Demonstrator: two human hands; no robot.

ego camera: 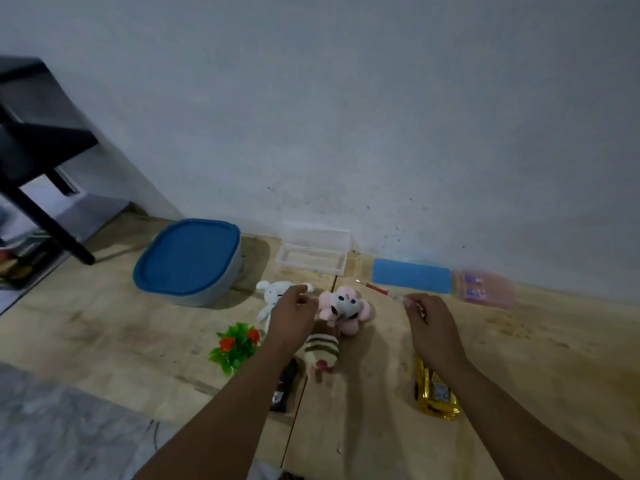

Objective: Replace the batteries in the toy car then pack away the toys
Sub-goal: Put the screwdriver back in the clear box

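The gold car (437, 393), shiny and foil-like, is lying on the pale wooden tabletop (519, 358) at about 5 o'clock, partly under the right forearm; its long axis is running from 12 to 6 o'clock, and which end is the front cannot be told. The right hand (431, 327) is hovering at 3 o'clock, its fingers (417, 308) pinching the clear handle of a thin screwdriver (377, 290), whose red shaft and metal tip are pointing toward 10 o'clock. The left hand (292, 318) is reaching at the centre, fingers loosely curled and gripping nothing, above a fuzzy white rabbit (273, 294). Just right of it a plush pink toy (344, 308) is lying, and below it a striped knitted toy (320, 351). A black, box-like object (284, 386) is lying under the left forearm. Green plastic leaves with red flowers (237, 344) are sitting at 8 o'clock. A rounded blue-lidded tub (188, 259) is standing at 10 o'clock, a clear rectangular case (311, 259) at 12, a flat blue sponge (410, 274) and a blurred pink pack (485, 289) at 2.
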